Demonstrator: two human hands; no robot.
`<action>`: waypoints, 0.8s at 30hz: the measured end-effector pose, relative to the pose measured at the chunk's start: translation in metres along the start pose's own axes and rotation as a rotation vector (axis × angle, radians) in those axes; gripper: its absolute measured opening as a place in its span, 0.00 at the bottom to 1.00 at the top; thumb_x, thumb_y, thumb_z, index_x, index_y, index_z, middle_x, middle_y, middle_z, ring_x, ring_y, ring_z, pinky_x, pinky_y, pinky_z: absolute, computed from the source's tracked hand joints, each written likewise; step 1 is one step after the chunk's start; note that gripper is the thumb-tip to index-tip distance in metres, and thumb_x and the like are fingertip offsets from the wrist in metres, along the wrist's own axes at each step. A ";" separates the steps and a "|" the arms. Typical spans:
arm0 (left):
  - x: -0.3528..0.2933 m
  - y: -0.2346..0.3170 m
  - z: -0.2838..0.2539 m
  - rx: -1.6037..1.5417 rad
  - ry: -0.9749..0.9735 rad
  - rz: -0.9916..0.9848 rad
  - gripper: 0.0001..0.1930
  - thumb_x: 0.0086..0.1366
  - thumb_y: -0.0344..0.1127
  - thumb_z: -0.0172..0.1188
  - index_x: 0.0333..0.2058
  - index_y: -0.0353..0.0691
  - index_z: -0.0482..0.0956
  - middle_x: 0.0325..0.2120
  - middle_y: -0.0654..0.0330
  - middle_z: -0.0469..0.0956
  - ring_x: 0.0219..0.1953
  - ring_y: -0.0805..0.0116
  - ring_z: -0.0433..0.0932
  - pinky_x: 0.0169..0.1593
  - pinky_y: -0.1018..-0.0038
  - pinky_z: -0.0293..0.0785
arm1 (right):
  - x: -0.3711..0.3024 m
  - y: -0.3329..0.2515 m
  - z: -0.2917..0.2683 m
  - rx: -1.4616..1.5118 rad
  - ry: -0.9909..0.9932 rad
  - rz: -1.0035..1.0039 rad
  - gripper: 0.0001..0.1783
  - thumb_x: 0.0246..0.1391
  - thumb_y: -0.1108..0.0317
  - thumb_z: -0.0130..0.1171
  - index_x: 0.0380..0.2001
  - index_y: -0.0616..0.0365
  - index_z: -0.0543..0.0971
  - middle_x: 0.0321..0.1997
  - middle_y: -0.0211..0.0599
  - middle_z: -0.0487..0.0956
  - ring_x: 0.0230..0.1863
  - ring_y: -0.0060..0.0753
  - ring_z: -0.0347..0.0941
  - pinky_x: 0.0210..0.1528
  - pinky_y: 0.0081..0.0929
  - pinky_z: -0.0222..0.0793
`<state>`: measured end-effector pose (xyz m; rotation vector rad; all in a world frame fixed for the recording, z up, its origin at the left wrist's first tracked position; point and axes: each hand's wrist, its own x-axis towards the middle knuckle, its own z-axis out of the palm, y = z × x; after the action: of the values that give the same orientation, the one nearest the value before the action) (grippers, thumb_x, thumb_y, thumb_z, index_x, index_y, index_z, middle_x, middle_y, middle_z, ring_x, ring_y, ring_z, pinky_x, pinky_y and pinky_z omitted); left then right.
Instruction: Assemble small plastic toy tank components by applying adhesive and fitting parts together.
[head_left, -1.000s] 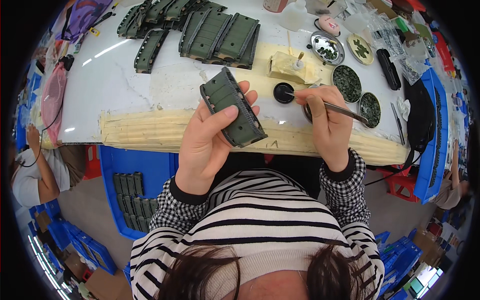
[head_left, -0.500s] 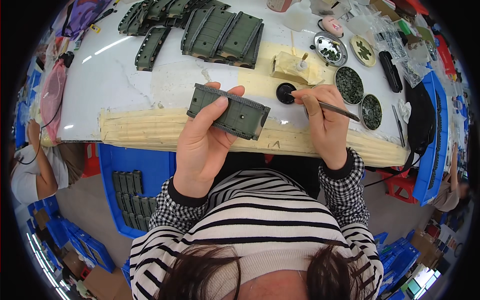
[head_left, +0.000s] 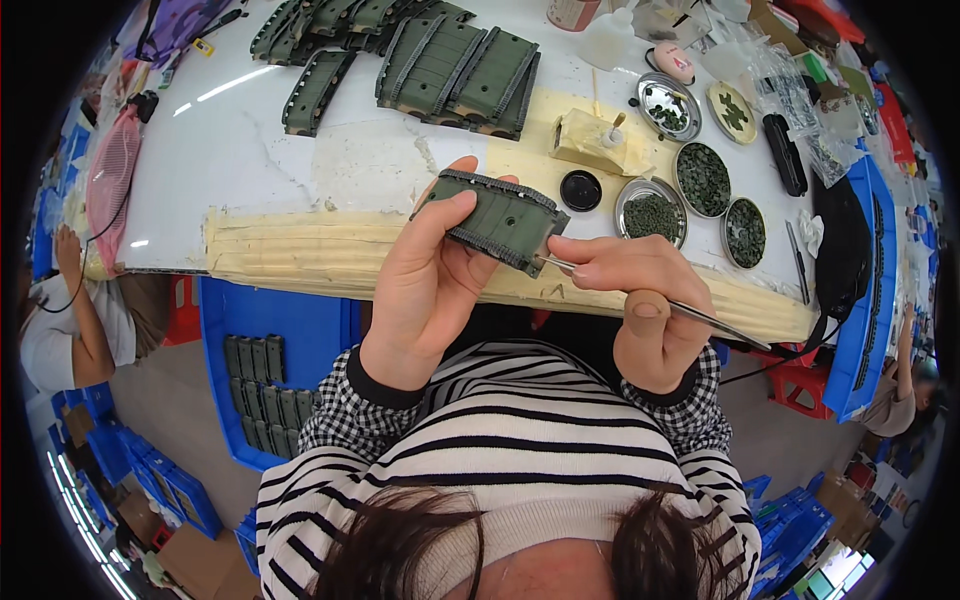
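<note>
My left hand (head_left: 425, 285) holds up a dark green plastic model part (head_left: 492, 214), like a tank hull, with ridged track-like strips along its two long edges. The part is tilted, its right end toward my right hand (head_left: 655, 305). Closed around metal tweezers (head_left: 722, 327), that hand has their tip at the part's near right corner. Whether the tip grips a small piece is too fine to tell. Just beyond lies a small round black dish (head_left: 580, 190). A metal dish (head_left: 682, 201) of tiny green bits sits to its right.
Finished-looking green parts (head_left: 440, 65) lie at the back. A yellow taped block (head_left: 600, 142) stands beyond the black dish. Round tins of green pieces (head_left: 704, 180) sit at right, near another slim tool (head_left: 797, 262). A blue bin (head_left: 285, 320) with more parts is below the table edge.
My right hand has brought the tweezers from the black dish down and left to the part's corner. My left hand has shifted slightly right and tilted the part more.
</note>
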<state>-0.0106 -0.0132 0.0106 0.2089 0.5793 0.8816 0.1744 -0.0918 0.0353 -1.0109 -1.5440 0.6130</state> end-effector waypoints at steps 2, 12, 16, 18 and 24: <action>0.000 -0.001 0.000 -0.004 0.010 0.004 0.22 0.67 0.29 0.52 0.59 0.31 0.63 0.53 0.44 0.71 0.54 0.59 0.75 0.55 0.69 0.79 | -0.001 0.000 0.000 0.002 -0.002 0.012 0.10 0.57 0.72 0.55 0.37 0.64 0.82 0.42 0.49 0.83 0.36 0.36 0.78 0.41 0.27 0.72; 0.000 -0.002 0.003 0.009 0.016 0.012 0.23 0.66 0.29 0.52 0.58 0.31 0.62 0.53 0.44 0.70 0.55 0.59 0.74 0.56 0.69 0.78 | 0.000 0.000 -0.001 -0.020 -0.004 0.030 0.09 0.58 0.71 0.56 0.36 0.65 0.82 0.41 0.48 0.83 0.33 0.34 0.77 0.38 0.25 0.71; 0.000 -0.002 0.001 0.003 0.014 0.016 0.22 0.66 0.28 0.52 0.58 0.32 0.62 0.53 0.44 0.70 0.55 0.59 0.74 0.57 0.68 0.78 | 0.001 -0.001 0.000 -0.018 -0.008 0.050 0.09 0.58 0.72 0.56 0.36 0.64 0.82 0.41 0.48 0.83 0.33 0.34 0.78 0.38 0.25 0.71; 0.000 -0.002 0.000 0.004 0.013 0.019 0.22 0.66 0.28 0.52 0.58 0.32 0.62 0.53 0.45 0.70 0.54 0.59 0.74 0.57 0.68 0.77 | 0.002 -0.001 -0.001 -0.042 -0.032 0.024 0.08 0.58 0.72 0.56 0.37 0.64 0.82 0.41 0.49 0.83 0.33 0.35 0.78 0.38 0.25 0.72; 0.001 -0.004 0.000 -0.001 0.013 0.031 0.22 0.66 0.28 0.53 0.58 0.33 0.63 0.54 0.45 0.70 0.55 0.59 0.74 0.57 0.66 0.76 | 0.001 0.000 -0.001 -0.092 -0.065 -0.059 0.09 0.56 0.72 0.58 0.38 0.64 0.81 0.43 0.52 0.82 0.37 0.38 0.80 0.39 0.26 0.76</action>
<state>-0.0075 -0.0151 0.0084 0.2124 0.5891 0.9139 0.1757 -0.0912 0.0362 -1.0195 -1.6658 0.5427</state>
